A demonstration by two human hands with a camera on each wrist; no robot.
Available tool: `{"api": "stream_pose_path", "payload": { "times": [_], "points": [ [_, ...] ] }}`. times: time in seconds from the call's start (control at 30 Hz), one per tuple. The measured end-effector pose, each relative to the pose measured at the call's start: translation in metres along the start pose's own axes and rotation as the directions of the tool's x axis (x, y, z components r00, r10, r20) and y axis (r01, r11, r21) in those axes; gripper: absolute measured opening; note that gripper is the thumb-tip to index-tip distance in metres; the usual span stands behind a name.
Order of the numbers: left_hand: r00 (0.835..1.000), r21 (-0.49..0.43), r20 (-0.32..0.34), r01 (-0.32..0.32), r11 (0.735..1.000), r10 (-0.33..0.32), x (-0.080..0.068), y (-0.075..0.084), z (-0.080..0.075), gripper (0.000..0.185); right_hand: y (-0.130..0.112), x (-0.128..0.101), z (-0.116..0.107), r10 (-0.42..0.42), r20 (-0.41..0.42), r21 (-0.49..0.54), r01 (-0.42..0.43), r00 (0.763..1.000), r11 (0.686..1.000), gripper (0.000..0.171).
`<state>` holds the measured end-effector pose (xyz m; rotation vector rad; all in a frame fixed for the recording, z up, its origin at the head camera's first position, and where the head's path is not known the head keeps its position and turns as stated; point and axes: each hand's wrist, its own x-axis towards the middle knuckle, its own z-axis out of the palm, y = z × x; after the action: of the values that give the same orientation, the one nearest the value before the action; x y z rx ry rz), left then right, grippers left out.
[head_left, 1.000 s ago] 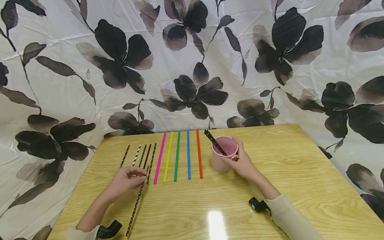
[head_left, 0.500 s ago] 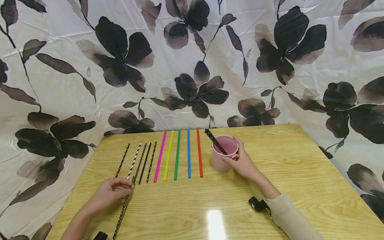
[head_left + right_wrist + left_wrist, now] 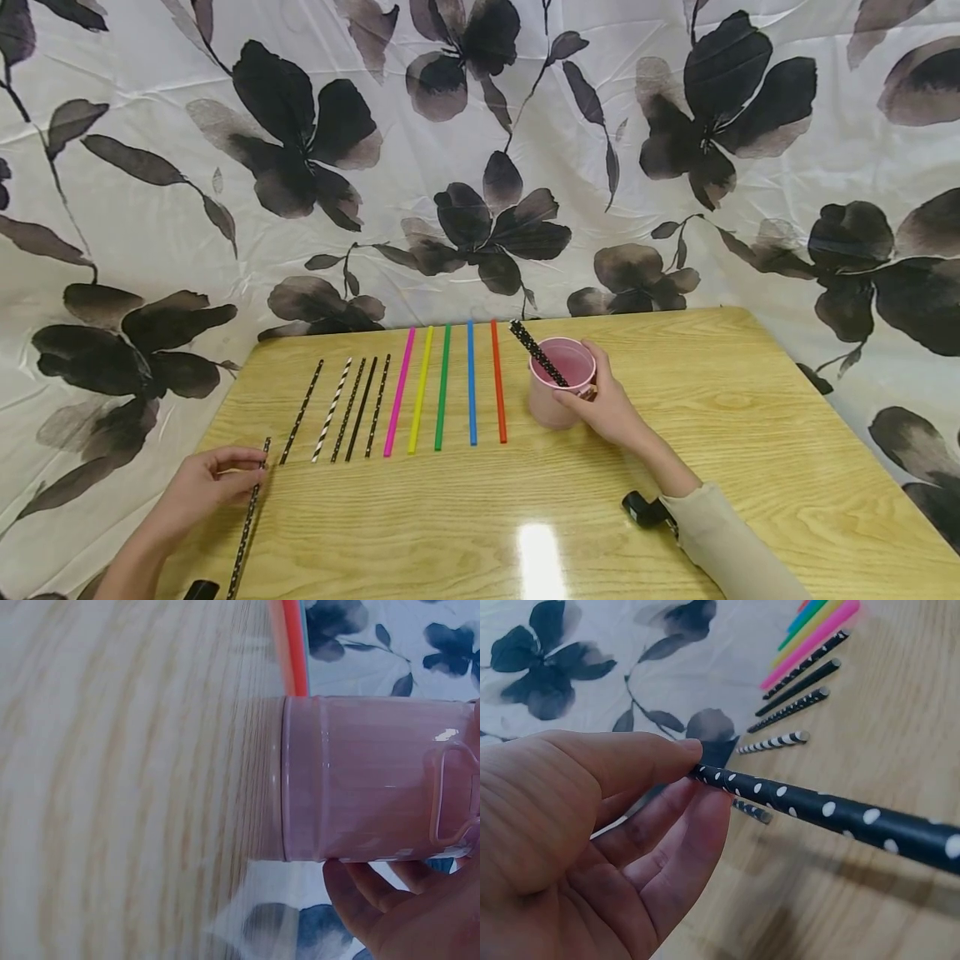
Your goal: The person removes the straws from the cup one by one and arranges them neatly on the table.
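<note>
My left hand [image 3: 202, 492] pinches a black straw with white dots [image 3: 246, 533] between thumb and fingers, at the table's left side. In the left wrist view that dotted straw [image 3: 829, 810] slants away from the fingertips to the right. My right hand [image 3: 615, 408] grips a pink cup [image 3: 551, 408] by its right side. Black dotted straws [image 3: 536, 350] lean out over the cup's left rim. Seen from the right wrist, the cup [image 3: 375, 772] has a small handle [image 3: 439, 795], with fingers beneath it.
Left of centre lies a row of black straws: dotted [image 3: 302, 412], striped [image 3: 332, 410] and plain-looking [image 3: 362, 408]. Beside them lie pink [image 3: 400, 392], yellow [image 3: 421, 392], green [image 3: 443, 387], blue [image 3: 472, 383] and red [image 3: 498, 383] straws. Flowered cloth [image 3: 487, 125] hangs behind the table [image 3: 465, 517].
Holding the dotted straw, my left hand has moved left and towards the near side, from over the black straws to left of the row. The right hand and cup stay put.
</note>
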<state>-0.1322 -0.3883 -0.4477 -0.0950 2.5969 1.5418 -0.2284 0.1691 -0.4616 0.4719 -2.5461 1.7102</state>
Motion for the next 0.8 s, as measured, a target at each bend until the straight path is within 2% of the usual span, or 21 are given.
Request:
{"api": "stream_pose_path", "payload": {
  "times": [0.1, 0.23, 0.4, 0.53, 0.67, 0.8],
  "points": [
    [1.000, -0.015, 0.029, -0.006, 1.000, 0.007, -0.004, -0.003, 0.004, 0.039, -0.012, -0.003, 0.000, -0.002, 0.013, 0.020, 0.002, 1.000, 1.000, 0.091],
    [0.993, -0.051, 0.115, -0.025, 0.998, 0.031, -0.007, 0.004, 0.021, 0.040, -0.025, -0.005, -0.002, -0.007, 0.015, 0.041, 0.006, 1.000, 0.999, 0.090],
    [0.974, -0.122, 0.222, -0.024, 0.992, 0.051, -0.004, 0.018, 0.053, 0.040, -0.010, 0.000, -0.001, -0.017, 0.010, 0.009, 0.017, 1.000, 1.000, 0.091],
    [0.960, -0.150, 0.276, -0.003, 0.989, 0.044, 0.002, 0.028, 0.079, 0.039, 0.004, 0.003, -0.001, -0.013, 0.005, -0.001, 0.013, 1.000, 1.000, 0.092],
    [0.954, -0.139, 0.300, 0.009, 0.990, 0.033, 0.007, 0.034, 0.098, 0.037, 0.008, 0.004, -0.001, -0.010, 0.002, 0.008, 0.010, 1.000, 1.000, 0.093],
    [0.959, -0.112, 0.283, 0.020, 0.994, 0.012, 0.009, 0.035, 0.107, 0.034, 0.007, 0.004, 0.000, -0.015, 0.010, 0.017, 0.015, 1.000, 1.000, 0.094]
  ]
}}
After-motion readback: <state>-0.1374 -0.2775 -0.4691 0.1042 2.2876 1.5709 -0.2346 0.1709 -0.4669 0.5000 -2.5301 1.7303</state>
